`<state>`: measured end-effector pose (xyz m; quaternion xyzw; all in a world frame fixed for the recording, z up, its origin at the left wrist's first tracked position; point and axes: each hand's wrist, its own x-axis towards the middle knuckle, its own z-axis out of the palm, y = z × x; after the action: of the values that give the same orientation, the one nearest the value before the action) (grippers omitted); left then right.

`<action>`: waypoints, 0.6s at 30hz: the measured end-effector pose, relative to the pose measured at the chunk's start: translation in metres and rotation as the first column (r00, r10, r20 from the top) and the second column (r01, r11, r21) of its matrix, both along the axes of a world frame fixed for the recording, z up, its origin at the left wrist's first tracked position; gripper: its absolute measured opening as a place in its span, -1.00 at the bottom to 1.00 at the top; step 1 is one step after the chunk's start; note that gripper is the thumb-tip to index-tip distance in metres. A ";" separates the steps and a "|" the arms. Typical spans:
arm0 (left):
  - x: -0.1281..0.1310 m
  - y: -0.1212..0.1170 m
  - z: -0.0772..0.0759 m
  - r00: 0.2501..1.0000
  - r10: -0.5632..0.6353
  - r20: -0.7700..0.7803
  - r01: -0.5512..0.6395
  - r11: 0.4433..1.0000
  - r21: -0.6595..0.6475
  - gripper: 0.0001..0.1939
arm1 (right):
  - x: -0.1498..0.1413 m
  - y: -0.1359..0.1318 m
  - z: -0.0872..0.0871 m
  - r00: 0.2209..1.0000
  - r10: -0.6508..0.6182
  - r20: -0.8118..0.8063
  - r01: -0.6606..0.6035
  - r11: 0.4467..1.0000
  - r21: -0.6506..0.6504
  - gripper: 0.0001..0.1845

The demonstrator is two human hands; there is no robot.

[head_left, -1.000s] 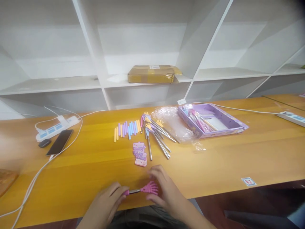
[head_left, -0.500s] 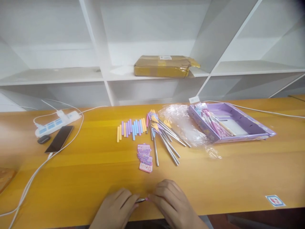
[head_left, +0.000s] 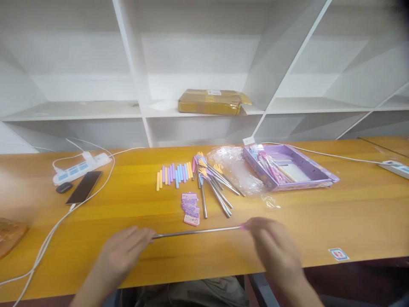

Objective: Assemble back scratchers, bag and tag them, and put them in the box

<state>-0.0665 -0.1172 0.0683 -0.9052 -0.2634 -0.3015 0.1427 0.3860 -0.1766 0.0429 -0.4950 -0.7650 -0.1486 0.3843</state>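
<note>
A telescopic back scratcher (head_left: pixel 196 232) is stretched out long between my two hands, its thin metal rod running level above the table's front edge. My left hand (head_left: pixel 124 251) is closed on its left, handle end. My right hand (head_left: pixel 273 243) is closed on the right end, where a bit of pink shows at the fingertips. Beyond the rod lie a stack of small pink cards (head_left: pixel 190 208), several collapsed metal scratchers (head_left: pixel 212 183) with coloured hand-shaped heads, and a row of pastel handle sleeves (head_left: pixel 174 174).
A purple box tray (head_left: pixel 315 175) with more items and a crumpled clear plastic bag (head_left: pixel 238 170) sit at the right. A power strip (head_left: pixel 81 167), a phone (head_left: pixel 84 186) and cables lie at the left. White shelves behind hold a brown parcel (head_left: pixel 212 101).
My hands have moved apart, and the scratcher between them has gone from short to fully extended. The pink head is now hidden in my right hand.
</note>
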 end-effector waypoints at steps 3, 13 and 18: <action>-0.057 0.007 0.008 0.996 0.085 -0.002 -0.085 0.991 0.106 -0.61 | 0.086 0.004 0.001 0.961 -0.264 0.080 0.238 0.942 0.238 -0.82; -0.064 -0.014 0.016 0.992 0.122 0.011 -0.122 0.992 0.033 -0.74 | 0.151 -0.015 -0.009 0.888 -0.441 0.130 0.374 0.857 0.355 -0.83; -0.057 -0.012 0.006 0.991 0.129 -0.035 -0.130 0.991 -0.024 -0.78 | 0.145 -0.014 -0.019 0.915 -0.361 0.183 0.301 0.909 0.288 -0.87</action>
<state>-0.1239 -0.1296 0.0739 -0.8930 -0.3229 -0.2728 0.1544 0.5311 -0.1910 0.0242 -0.5443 -0.6833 -0.3653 0.3215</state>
